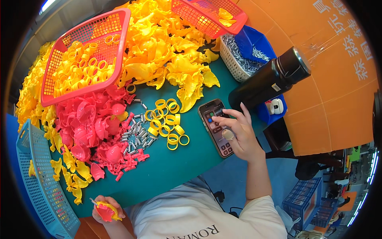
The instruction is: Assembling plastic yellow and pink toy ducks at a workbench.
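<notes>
My right hand hovers over a smartphone lying on the green table; its index finger touches the lit screen and the other fingers are spread. My left hand, at the table's near edge, grips a small red and yellow plastic piece. Loose yellow rings lie just left of the phone, with small metal pins beside them. A heap of red plastic shells sits further left.
A red basket holds yellow rings. Yellow plastic shells pile up behind. A second red basket, a white basket of metal parts, a blue bin, a black flask and a blue basket surround the work area.
</notes>
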Demonstrator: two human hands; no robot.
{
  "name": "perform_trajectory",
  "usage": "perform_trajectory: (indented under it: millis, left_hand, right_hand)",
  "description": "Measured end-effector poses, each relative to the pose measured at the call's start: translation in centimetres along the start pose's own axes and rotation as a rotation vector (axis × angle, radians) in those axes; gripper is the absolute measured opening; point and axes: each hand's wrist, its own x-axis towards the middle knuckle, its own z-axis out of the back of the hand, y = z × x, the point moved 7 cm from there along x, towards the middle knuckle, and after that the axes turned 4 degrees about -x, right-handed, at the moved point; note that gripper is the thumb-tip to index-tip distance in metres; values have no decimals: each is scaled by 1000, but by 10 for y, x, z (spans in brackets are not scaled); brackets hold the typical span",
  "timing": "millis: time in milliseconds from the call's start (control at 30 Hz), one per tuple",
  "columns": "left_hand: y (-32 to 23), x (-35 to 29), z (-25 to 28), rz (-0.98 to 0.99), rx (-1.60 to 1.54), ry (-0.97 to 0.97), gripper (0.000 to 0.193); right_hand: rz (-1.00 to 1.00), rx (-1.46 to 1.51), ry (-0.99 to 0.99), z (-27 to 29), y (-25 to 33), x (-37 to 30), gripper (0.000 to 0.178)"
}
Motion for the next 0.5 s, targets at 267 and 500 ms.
perform_trajectory:
  millis: [267, 500]
  left_hand:
    - [0, 0, 1, 19, 24, 21, 49]
    - [1, 2, -5, 14, -105, 127, 51]
  right_hand:
    - [5, 9, -6, -1, 0, 3, 23]
    - [17, 40, -39, 1, 2, 3, 24]
